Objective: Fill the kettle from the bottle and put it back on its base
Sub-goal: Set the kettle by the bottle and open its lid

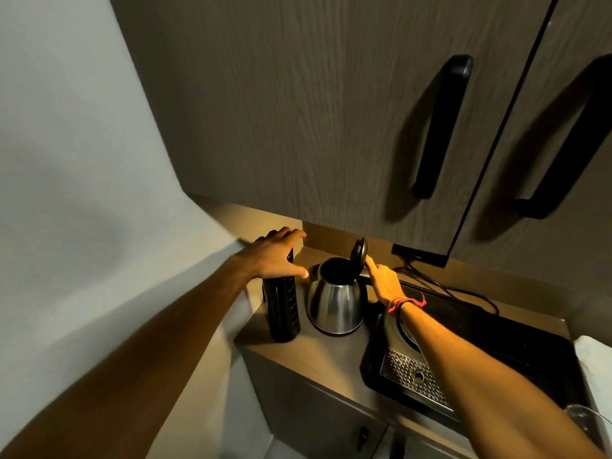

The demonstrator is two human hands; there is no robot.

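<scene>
bottle [281, 306] left of kettle [336, 299] on counter [318, 356], tray [496, 339] to the right, cabinet [331, 111] above

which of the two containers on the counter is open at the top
The shiny steel kettle: its black lid stands flipped up, showing the dark inside. The tall black ribbed bottle to its left has its top covered by the left hand.

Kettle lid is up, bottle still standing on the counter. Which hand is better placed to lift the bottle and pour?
Left, probably. The left hand already rests over the top of the black bottle, which stands just left of the kettle. The right hand is at the raised lid, on the kettle's far side.
</scene>
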